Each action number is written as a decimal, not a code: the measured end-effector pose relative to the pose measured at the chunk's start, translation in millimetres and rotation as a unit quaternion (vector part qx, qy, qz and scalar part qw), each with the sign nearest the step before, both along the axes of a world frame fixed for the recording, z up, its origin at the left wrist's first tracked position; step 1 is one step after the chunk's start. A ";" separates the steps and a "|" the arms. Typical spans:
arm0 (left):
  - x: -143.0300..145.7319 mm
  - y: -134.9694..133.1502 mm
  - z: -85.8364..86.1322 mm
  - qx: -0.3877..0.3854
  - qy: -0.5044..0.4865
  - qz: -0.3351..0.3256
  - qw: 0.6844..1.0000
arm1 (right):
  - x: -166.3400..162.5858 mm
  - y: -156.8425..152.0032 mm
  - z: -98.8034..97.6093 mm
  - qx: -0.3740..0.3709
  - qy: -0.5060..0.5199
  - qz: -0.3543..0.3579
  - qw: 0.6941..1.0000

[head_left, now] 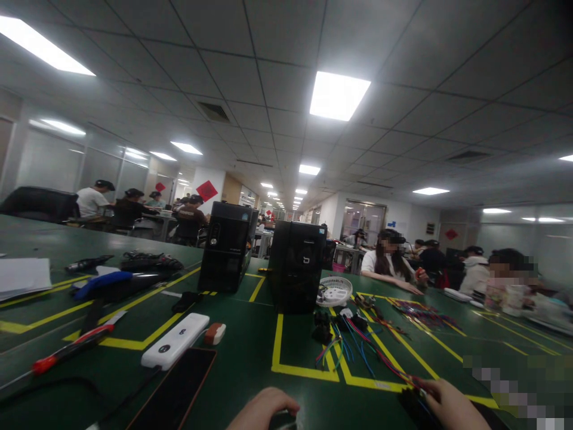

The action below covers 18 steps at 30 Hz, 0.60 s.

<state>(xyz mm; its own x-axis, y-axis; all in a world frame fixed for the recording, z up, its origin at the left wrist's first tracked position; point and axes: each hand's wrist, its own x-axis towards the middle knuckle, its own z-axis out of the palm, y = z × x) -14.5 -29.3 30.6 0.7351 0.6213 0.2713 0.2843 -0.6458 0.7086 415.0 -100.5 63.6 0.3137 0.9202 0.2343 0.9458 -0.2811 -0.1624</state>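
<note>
At the bottom edge, my left hand [265, 409] is closed, its fingers curled around something I cannot make out; the frame cuts it off. Farther right, my right hand [453, 405] is closed on a bundle of thin coloured wires [396, 369]. A black object [414, 406] lies against the fingers of that hand. The wires run back across the green table [242, 352] towards several black connectors [323, 325]. Between the connectors and my hands, loose blue and green wire ends spread over the yellow tape lines.
Two black computer towers [226, 248] stand mid-table. A white round basket [335, 291], a white power strip [176, 340], a dark phone [174, 391], a red-handled screwdriver [71, 346] and blue-handled pliers [101, 285] lie about. A person [389, 260] sits across the table.
</note>
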 end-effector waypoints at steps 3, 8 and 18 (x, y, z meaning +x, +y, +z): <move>-0.1 0.3 -0.5 -0.001 0.001 -0.006 1.000 | -4.8 -1.6 1.8 -0.007 0.003 -0.002 1.000; 0.5 1.9 -2.1 0.000 0.001 -0.004 1.000 | -17.6 -5.6 10.4 -0.020 0.000 -0.010 1.000; -0.8 4.8 -5.6 0.023 0.003 -0.017 1.000 | -28.3 -9.6 18.8 -0.049 -0.008 -0.010 0.999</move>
<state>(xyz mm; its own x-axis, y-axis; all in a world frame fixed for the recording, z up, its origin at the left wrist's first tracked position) -15.3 -24.6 25.0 0.7567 0.5837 0.2945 0.2663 -0.6865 0.6766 386.7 -110.1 82.4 0.3289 0.9325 0.1491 0.9422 -0.3133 -0.1189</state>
